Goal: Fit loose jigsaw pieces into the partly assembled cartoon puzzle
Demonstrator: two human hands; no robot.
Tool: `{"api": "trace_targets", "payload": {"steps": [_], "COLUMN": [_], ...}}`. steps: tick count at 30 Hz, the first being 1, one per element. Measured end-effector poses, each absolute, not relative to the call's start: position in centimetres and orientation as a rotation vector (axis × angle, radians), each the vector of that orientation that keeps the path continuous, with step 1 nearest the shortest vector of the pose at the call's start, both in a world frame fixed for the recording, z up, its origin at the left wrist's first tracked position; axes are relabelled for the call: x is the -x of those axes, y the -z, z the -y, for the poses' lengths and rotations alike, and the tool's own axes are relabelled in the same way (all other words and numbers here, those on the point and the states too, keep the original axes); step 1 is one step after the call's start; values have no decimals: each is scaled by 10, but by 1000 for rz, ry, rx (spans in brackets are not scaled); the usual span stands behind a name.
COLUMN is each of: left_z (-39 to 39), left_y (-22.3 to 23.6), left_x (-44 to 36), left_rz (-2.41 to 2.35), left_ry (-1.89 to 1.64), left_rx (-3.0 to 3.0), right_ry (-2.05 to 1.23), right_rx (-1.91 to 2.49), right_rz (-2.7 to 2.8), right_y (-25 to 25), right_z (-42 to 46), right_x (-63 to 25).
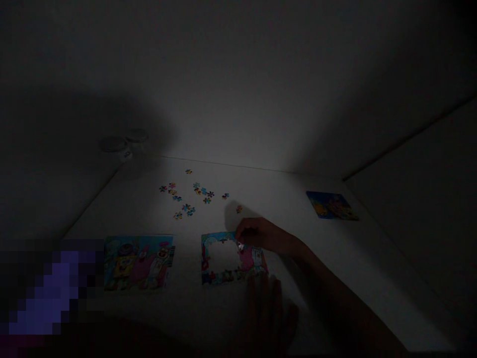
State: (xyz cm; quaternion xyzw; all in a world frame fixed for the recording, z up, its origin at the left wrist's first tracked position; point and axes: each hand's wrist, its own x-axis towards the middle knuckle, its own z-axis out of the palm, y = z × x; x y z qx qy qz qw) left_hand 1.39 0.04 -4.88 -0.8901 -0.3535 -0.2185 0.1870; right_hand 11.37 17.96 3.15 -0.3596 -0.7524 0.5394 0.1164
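Right hand — fingertips on jigsaw puzzle

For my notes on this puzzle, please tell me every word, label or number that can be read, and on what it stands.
Nothing can be read. The small label on the glass jar is too dark and small; the striped mark on the picture card is too blurred.

Flat puzzle pieces lie between the hands and two glass jars.
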Motion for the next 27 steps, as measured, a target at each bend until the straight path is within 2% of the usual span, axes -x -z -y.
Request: {"api": "trace_targets", "payload": {"steps": [6, 23, 27], "left_z": [4, 0, -3], "left_y": [47, 28, 33], "left_x": [-12, -4, -5], "left_rz": [998, 987, 934], "left_ry": [426, 400, 494], "left_rx": [2563, 2606, 2553], "right_ry": [-1588, -1447, -1439], "right_rx": [972, 825, 872], "right_rz": [2197, 2320, 2350], "right_y": [-28, -26, -26], "right_z": [-181, -183, -182], "right_x": [-115, -114, -113]}}
